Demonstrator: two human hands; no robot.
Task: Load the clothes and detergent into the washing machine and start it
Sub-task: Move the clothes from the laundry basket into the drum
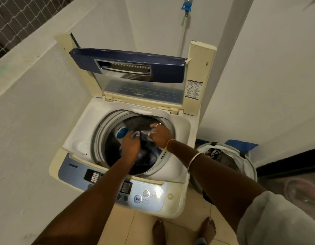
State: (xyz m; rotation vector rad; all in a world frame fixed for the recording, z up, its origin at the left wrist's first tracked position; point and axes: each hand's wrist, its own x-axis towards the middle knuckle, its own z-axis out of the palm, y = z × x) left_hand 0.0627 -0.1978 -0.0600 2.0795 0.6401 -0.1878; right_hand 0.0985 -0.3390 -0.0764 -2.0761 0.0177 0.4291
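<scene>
I take the washing machine (117,156) as my landmark and read across it from its left side. Its lid (128,68) stands folded upright at the back, which leaves the drum (116,124) fully open from above, so that both arms can reach straight down into it. My left hand (130,145) is inside the drum's left half, fingers closed round a fold of the dark blue clothes (147,152); I judge it pins the cloth low so the load settles in the tub and does not ride up the wall. Just beyond it, on the drum's far-left wall, sits a round blue-capped fitting (121,133), clear of the fabric. My right hand (160,134) is in the drum's right half, close beside the left, fingers curled down and gripping the same dark cloth, I think to spread or push it in. On the front panel, nearest me, the start/pause button (137,199) lies untouched under my arms, so starting is not yet done. I see no detergent anywhere. To the right of the machine, on the floor, a laundry basket (241,156) holds more dark items, kept within easy reach of my right arm.
</scene>
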